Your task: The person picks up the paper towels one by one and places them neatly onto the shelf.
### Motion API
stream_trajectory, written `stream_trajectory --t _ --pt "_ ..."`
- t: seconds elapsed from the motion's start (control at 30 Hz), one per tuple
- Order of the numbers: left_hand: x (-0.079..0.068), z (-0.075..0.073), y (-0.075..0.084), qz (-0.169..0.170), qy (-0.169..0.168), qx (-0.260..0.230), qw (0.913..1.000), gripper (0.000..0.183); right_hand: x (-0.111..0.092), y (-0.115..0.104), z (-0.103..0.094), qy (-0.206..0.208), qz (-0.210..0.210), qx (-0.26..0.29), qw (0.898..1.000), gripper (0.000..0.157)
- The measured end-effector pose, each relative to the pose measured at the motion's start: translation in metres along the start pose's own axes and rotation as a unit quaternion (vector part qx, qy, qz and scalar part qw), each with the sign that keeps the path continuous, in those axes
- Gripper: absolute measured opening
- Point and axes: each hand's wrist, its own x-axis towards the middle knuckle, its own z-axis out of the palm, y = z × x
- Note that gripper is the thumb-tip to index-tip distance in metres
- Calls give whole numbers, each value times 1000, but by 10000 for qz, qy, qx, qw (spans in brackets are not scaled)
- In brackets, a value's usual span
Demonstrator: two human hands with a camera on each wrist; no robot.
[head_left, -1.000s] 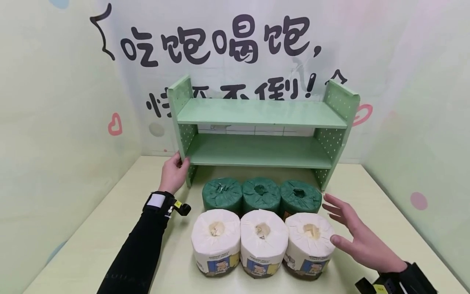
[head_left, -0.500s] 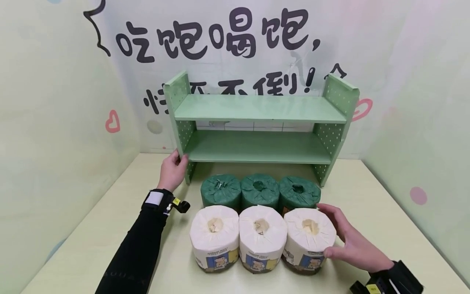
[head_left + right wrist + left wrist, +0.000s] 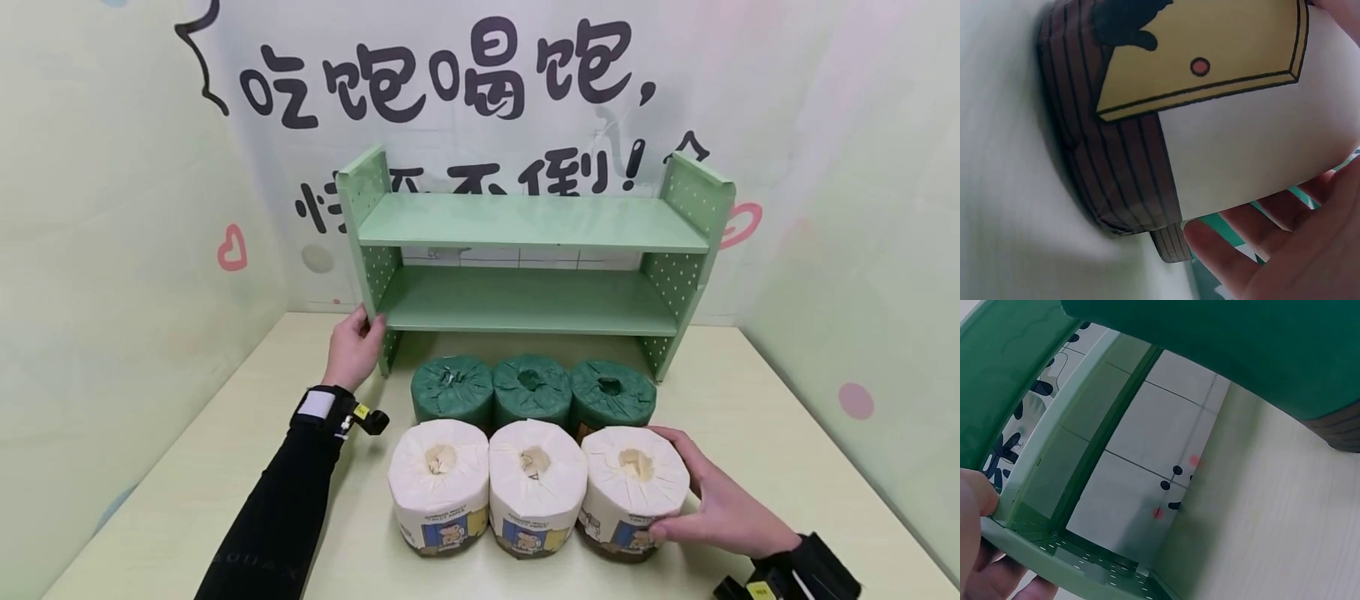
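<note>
A green two-tier shelf [image 3: 532,302] stands on the table with dotted side panels. My left hand [image 3: 352,350] grips the lower part of its left panel; the left wrist view shows the thumb and fingers [image 3: 997,578] on either side of that panel's edge. At the right end of the front row is a white paper-wrapped toilet paper roll [image 3: 636,492], upright. Around its right side my right hand [image 3: 731,508] is curled, thumb in front and fingers behind. The right wrist view gives a close look at this roll's printed wrapper [image 3: 1241,150].
Two more white rolls, a middle one [image 3: 537,492] and a left one [image 3: 439,492], stand beside the held one. Three green-wrapped rolls [image 3: 531,392] form a row behind, just in front of the shelf. A printed cloth wall [image 3: 480,108] rises at the back.
My right hand has moved left from beside the right white roll and now grips it. The left hand stays on the shelf panel. The head view has shifted slightly.
</note>
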Motion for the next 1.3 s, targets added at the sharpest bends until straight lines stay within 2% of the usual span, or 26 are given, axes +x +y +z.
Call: stream_trajectory --t 0.4,0.8,1.13,1.3 --pt "-4 -4 -2 -93 -88 14 9999 33 2 3 3 134 -146 274 9994 93" --pt "-5 -4 -3 -198 -98 -2 9998 32 1 -8 -12 212 -88 223 9995 90" --pt "-1 1 1 -132 -29 30 9999 24 2 -22 -27 280 -613 482 9966 89" --pt "-1 0 1 -126 -54 48 9999 25 7 -30 -35 353 -955 901 9907 83"
